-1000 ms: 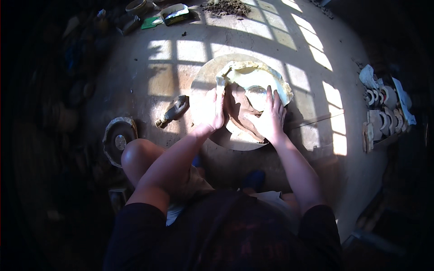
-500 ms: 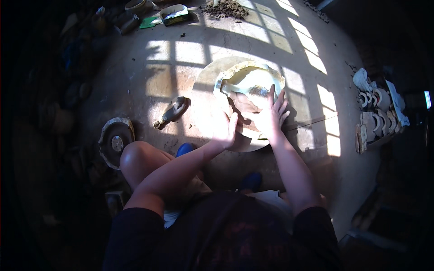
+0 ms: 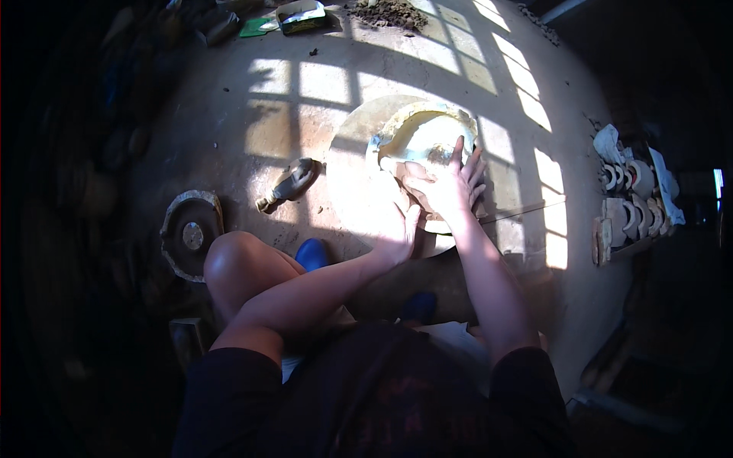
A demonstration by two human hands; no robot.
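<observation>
A round, pale, thick-walled mould (image 3: 434, 109) with a rough rim sits on a wide round board (image 3: 353, 128) in front of me. Its hollow is brightly sunlit, with a dark rough patch inside. My right hand (image 3: 452, 187) lies over the mould's right side, fingers spread. At the near left side, my left hand (image 3: 397, 225) reaches over the rim with its thumb up and fingers stretched into the hollow. Glare washes out part of that hand, and whatever lies beneath the palms is hidden. Neither hand is seen gripping anything.
A bottle-shaped brown object (image 3: 290, 183) lies left of the board. Another round mould (image 3: 169, 229) rests near my left knee. Curved mould pieces (image 3: 632, 214) are stacked at the right. Farther off are a rectangular tray (image 3: 301, 17) and a heap of dark crumbs (image 3: 388, 14).
My left hand has shifted right and slightly nearer to me, closer to my right hand. My right hand stays over the mould's right side, only slightly moved.
</observation>
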